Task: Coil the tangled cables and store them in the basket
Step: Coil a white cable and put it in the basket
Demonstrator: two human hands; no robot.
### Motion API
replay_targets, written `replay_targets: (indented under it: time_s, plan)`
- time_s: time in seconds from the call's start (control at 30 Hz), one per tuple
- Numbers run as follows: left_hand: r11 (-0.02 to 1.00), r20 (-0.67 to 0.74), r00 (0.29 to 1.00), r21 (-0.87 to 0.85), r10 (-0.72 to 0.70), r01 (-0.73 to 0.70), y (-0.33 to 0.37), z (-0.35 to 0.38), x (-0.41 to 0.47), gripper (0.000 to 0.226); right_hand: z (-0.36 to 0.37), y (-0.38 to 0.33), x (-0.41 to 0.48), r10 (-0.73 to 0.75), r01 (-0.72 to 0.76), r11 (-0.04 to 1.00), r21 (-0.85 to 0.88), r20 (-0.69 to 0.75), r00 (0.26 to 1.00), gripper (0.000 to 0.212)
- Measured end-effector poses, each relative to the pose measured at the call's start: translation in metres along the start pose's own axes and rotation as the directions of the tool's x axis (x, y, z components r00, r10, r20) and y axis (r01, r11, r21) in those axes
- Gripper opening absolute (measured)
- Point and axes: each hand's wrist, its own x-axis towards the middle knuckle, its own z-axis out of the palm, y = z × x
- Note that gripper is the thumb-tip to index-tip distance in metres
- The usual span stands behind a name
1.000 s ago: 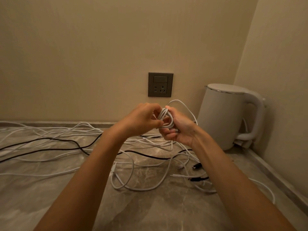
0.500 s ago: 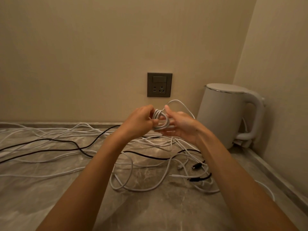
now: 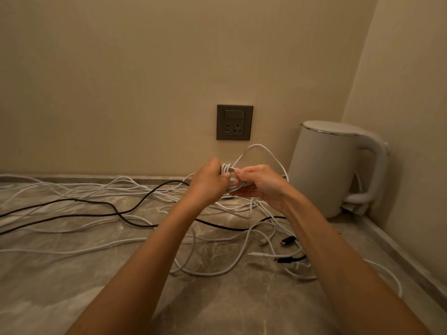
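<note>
Since half a second ago the right hand (image 3: 262, 184) has curled its fingers under the small round white coil (image 3: 227, 169), thumb and forefinger pinching its end. The left hand (image 3: 209, 183) grips it, fisted, above the glossy veined marble counter (image 3: 72, 286) strewn with thin loose cables (image 3: 238, 209).

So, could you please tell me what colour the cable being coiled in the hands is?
The coiled cable is white, shown best in the head view.

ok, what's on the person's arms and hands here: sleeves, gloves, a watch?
The left forearm and right forearm are bare down to the frame's edge: no sleeves. The left hand and right hand are ungloved; no watch, wristband or ring shows.
</note>
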Motion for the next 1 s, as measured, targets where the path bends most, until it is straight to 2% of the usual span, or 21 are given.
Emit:
replay_targets:
  time_s: [0.1, 0.2, 0.27, 0.4, 0.5, 0.57, 0.63, 0.73, 0.9, 1.0]
  plan:
    - [0.990, 0.025, 0.997, -0.119, -0.069, 0.071, -0.005, 0.002, 0.002, 0.011, 0.001, 0.002, -0.002, 0.034, -0.034, 0.999, 0.016, 0.005, 0.999, 0.032]
    - [0.937, 0.147, 0.989, -0.342, -0.025, 0.075, -0.007, -0.007, -0.001, 0.009, 0.000, 0.003, -0.001, 0.037, -0.037, 0.999, 0.027, 0.001, 0.999, 0.033]
    - [0.930, 0.209, 0.978, -0.361, 0.008, 0.069, -0.005, -0.013, -0.004, 0.013, -0.001, 0.005, 0.001, 0.037, -0.036, 0.999, 0.016, -0.034, 0.999, 0.034]
    - [0.957, 0.254, 0.967, -0.278, -0.007, 0.080, -0.007, -0.013, -0.003, 0.013, 0.001, 0.007, 0.002, 0.066, -0.065, 0.998, 0.023, -0.022, 0.998, 0.032]
    - [0.995, 0.110, 0.993, -0.089, -0.045, 0.055, -0.014, -0.002, 0.002, 0.014, 0.005, 0.008, 0.001, 0.074, -0.073, 0.997, 0.030, -0.027, 0.997, 0.032]
    - [0.999, -0.014, 1.000, 0.042, -0.017, 0.018, -0.014, 0.006, 0.001, 0.015, 0.009, 0.008, 0.001, 0.073, -0.072, 0.997, 0.013, -0.045, 0.996, 0.032]
    - [0.995, -0.112, 0.993, 0.099, 0.031, -0.019, -0.012, 0.009, 0.000, 0.016, 0.010, 0.007, 0.002, 0.064, -0.063, 0.998, 0.004, -0.056, 0.996, 0.031]
    - [0.978, -0.195, 0.975, 0.197, 0.108, -0.069, -0.008, 0.007, -0.001, 0.019, 0.009, 0.006, 0.002, 0.035, -0.036, 0.999, -0.016, -0.053, 0.998, 0.027]
    - [0.955, -0.166, 0.981, 0.292, 0.103, -0.051, -0.005, 0.001, -0.003, 0.018, 0.010, 0.006, 0.002, 0.008, -0.012, 0.996, -0.090, -0.042, 0.999, 0.031]
    - [0.962, -0.061, 0.993, 0.261, 0.104, -0.084, -0.005, -0.007, -0.001, 0.018, 0.006, 0.004, 0.000, -0.007, 0.001, 0.995, -0.104, -0.058, 0.998, 0.030]
